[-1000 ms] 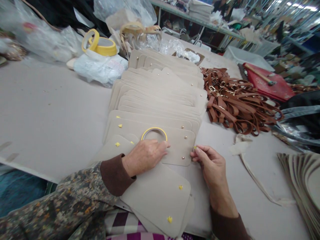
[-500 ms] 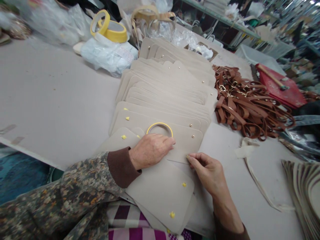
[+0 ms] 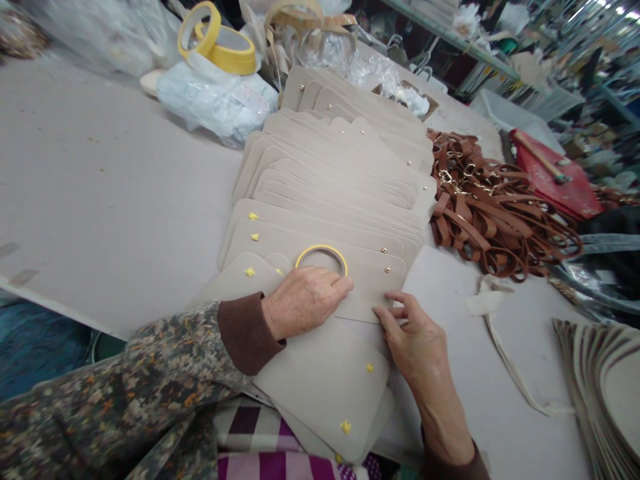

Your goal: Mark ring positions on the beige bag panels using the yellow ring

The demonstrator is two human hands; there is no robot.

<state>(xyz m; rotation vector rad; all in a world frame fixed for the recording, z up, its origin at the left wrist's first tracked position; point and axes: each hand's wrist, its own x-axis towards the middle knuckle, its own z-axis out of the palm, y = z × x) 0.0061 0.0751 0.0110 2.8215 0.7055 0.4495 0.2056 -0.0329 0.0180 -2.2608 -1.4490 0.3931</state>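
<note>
My left hand (image 3: 307,298) is closed on a narrow roll of yellow tape (image 3: 321,248), tilted up on a beige panel (image 3: 367,283) with rounded corners and metal studs. At that panel's near right corner is my right hand (image 3: 413,337), thumb and forefinger a little apart and nothing visible between them. A nearer beige panel (image 3: 325,373) carries small yellow tape pieces (image 3: 345,427) along its right end. More yellow bits (image 3: 254,237) stick to the left ends of the panels. Behind, a fanned stack of beige panels (image 3: 330,157) stretches away.
Brown straps with metal clasps (image 3: 495,207) lie heaped at right, beside a hammer (image 3: 543,157) on red material (image 3: 555,180). Two thicker yellow tape rolls (image 3: 230,52) rest on a plastic-wrapped bundle (image 3: 215,100). A beige strip (image 3: 515,367) and curved stacked pieces (image 3: 595,393) lie at front right.
My right thumb and forefinger, pinched together at the panel's corner before, have come apart. My left hand stays on the tape roll. The view has shifted slightly.
</note>
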